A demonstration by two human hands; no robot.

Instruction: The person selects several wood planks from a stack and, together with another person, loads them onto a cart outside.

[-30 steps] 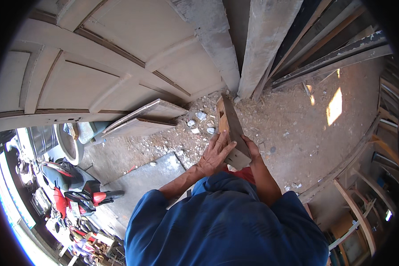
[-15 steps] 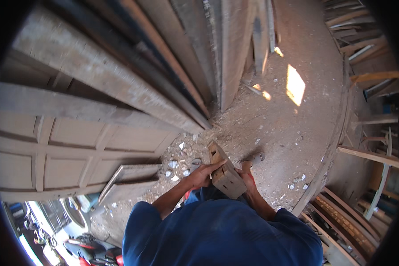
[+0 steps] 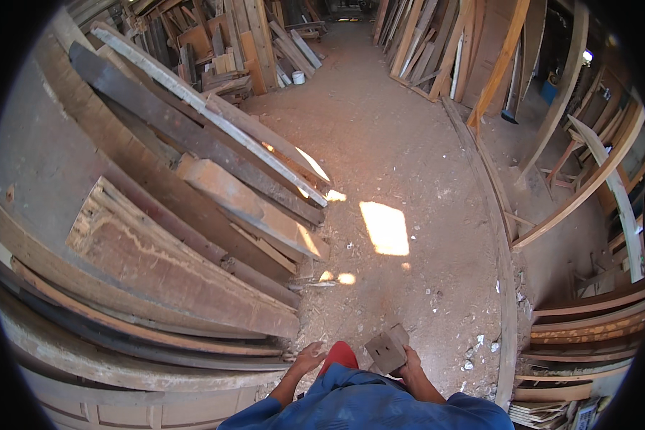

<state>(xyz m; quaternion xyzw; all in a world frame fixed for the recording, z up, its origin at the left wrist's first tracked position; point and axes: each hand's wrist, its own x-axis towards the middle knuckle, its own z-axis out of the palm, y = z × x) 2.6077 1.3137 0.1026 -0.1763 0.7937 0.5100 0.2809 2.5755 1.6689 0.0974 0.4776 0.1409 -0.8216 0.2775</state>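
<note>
My right hand [image 3: 411, 364] grips the right side of a chunky wooden block [image 3: 384, 351] in front of my body. Dark slots show in the block's upper face. My left hand [image 3: 309, 357] is off the block, to its left, with fingers apart and nothing in them. Red cloth [image 3: 340, 355] shows between my left hand and the block, below the blue shirt [image 3: 358, 401].
Long boards and planks [image 3: 186, 287] lean along the left side. A wooden sill [image 3: 505, 301] runs along the right, beyond which stand stacked boards [image 3: 588, 330] and a leaning post [image 3: 502, 64]. A white bucket [image 3: 298, 77] stands far ahead on the dirt floor [image 3: 437, 172].
My left hand has let go of the block, which stays in my right hand. The view has swung up and to the left, bringing in the path ahead and more leaning planks.
</note>
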